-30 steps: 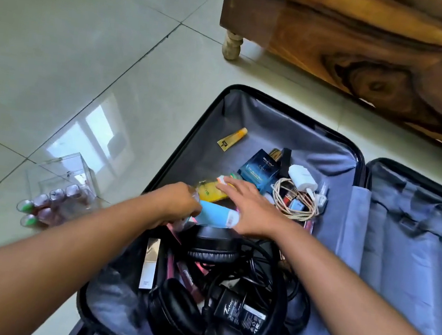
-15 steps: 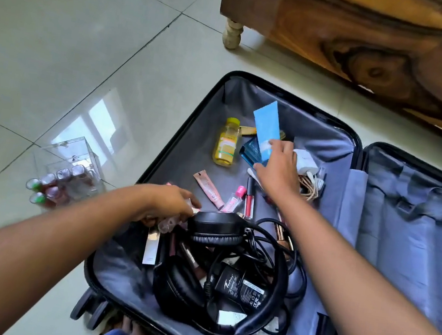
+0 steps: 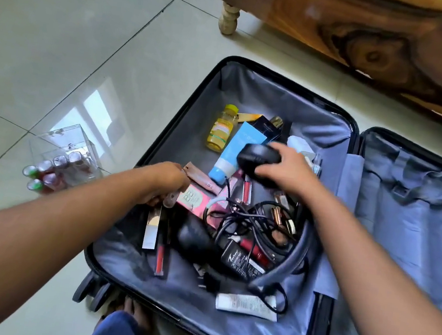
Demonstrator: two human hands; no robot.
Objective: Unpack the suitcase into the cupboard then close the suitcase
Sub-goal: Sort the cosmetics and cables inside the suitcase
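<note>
Suitcase (image 3: 281, 96) open on pale glossy floor tiles (image 3: 63, 31), wooden furniture (image 3: 375, 32) behind

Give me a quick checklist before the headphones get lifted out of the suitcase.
1. Right hand grips one headphone earcup: ok.
2. Headband free of the tangled black cables: not ok, cables lie across and around it.
3. Second earcup free to follow: cannot tell, it lies low among the clutter.
4. Left hand free to help: not ok, it is closed on a small clear tube.
5. Blue tube out of the lift path: not ok, it lies right beside the raised earcup.
6. Suitcase lying fully open: ok.
</note>
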